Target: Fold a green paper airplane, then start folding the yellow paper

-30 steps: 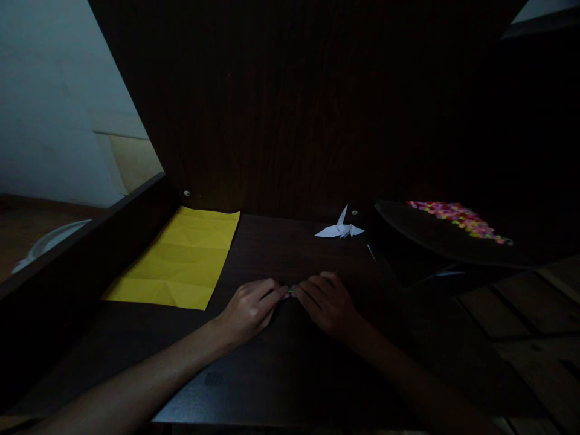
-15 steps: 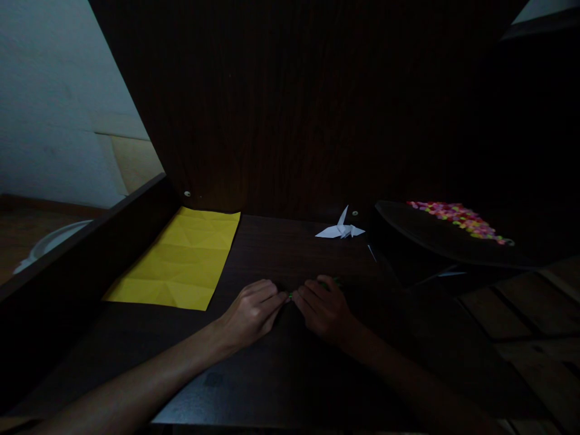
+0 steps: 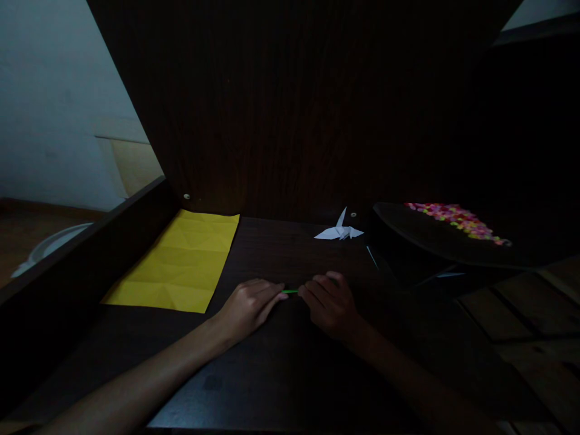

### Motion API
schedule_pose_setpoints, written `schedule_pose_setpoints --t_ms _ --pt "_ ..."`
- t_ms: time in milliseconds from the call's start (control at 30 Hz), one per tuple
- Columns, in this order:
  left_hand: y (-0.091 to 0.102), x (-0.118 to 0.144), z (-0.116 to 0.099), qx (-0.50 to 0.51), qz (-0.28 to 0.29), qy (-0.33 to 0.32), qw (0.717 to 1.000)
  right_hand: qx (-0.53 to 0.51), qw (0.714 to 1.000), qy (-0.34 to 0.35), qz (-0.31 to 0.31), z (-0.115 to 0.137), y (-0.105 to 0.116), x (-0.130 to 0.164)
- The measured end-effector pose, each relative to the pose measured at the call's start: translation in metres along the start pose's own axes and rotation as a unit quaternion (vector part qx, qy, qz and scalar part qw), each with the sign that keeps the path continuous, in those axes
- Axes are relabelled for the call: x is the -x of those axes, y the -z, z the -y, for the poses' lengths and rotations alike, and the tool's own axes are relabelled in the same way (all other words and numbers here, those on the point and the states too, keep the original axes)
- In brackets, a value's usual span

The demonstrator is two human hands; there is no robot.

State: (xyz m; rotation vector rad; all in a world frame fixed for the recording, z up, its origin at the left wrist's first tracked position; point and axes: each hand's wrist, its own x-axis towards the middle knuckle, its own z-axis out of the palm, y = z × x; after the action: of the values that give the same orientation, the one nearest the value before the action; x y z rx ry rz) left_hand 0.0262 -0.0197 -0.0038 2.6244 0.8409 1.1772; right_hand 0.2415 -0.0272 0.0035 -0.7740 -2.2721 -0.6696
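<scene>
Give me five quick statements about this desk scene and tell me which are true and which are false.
1. Both hands pinch a thin green strip between them. True: the left hand and right hand meet at the green strip.
2. The yellow sheet lies right of the hands. False: the yellow sheet lies to their left.
3. A white paper crane sits at the back of the desk. True: the white paper crane rests near the back panel.
4. The crane stands on the yellow sheet. False: it sits on the bare desk.
5. Small colourful pieces lie on a dark tray to the right. True: colourful pieces.
</scene>
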Motion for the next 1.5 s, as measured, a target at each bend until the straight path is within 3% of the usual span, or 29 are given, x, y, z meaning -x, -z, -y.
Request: schedule_pose_setpoints --t_ms 367,667,1000,1167,1300,1400,1500 --pt "0.004 -0.002 -0.006 0.016 -0.003 -0.015 1.000 -0.019 1.000 0.005 0.002 0.002 0.002 -0.002" --pt "0.011 -0.006 -0.001 0.010 -0.025 -0.008 1.000 -0.057 0.997 -0.057 -0.006 -0.010 0.008 -0.007" --pt "0.010 -0.003 0.006 -0.043 -0.019 -0.020 0.999 -0.066 0.996 -0.053 -0.017 -0.020 0.008 -0.002" --pt "0.008 -0.005 0.003 -0.055 -0.011 -0.068 0.996 -0.061 0.997 -0.035 -0.036 -0.012 0.005 0.001" --pt "0.008 -0.007 0.001 -0.054 -0.006 -0.107 0.993 -0.061 0.998 -0.015 -0.009 -0.008 0.002 0.001" --pt "0.012 -0.006 0.003 -0.040 -0.017 -0.100 0.994 -0.066 0.998 -0.011 0.007 -0.011 0.004 -0.001" --pt "0.015 -0.005 0.005 -0.020 -0.035 -0.078 0.996 -0.078 0.996 -0.025 -0.018 -0.018 0.007 -0.002"
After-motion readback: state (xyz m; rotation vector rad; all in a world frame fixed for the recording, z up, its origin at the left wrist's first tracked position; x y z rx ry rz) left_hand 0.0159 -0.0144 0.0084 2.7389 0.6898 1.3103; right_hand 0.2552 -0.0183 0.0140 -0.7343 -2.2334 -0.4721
